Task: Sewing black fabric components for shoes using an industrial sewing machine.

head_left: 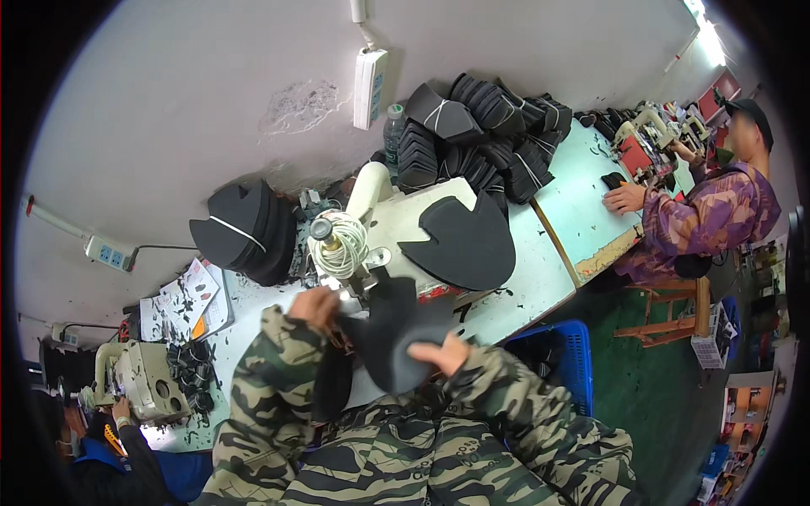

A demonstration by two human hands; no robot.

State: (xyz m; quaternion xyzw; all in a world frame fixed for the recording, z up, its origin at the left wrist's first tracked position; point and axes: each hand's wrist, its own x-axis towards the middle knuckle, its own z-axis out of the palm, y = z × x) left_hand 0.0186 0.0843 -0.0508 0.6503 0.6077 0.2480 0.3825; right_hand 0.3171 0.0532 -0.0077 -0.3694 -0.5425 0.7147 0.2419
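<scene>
A black, notched foam-like sheet (390, 333), blurred by motion, lies tilted in front of the sewing machine (371, 190), below its head. My right hand (445, 352) grips the sheet's right side, with the thumb on top and the other fingers mostly hidden. My left hand (315, 307) is beside the machine's needle area, near the sheet's left edge. Its fingers are bent, and what they hold is hidden. Another dark piece (334, 384) hangs below my left hand. A flat black notched piece (464, 240) rests on the machine bed.
Tied black stacks (240, 228) stand left of the machine, with several bundles (485, 126) behind it and a bottle (394, 131). A blue basket (578, 358) sits at my right. One co-worker (717, 202) works at the right table, another person (118, 455) at lower left.
</scene>
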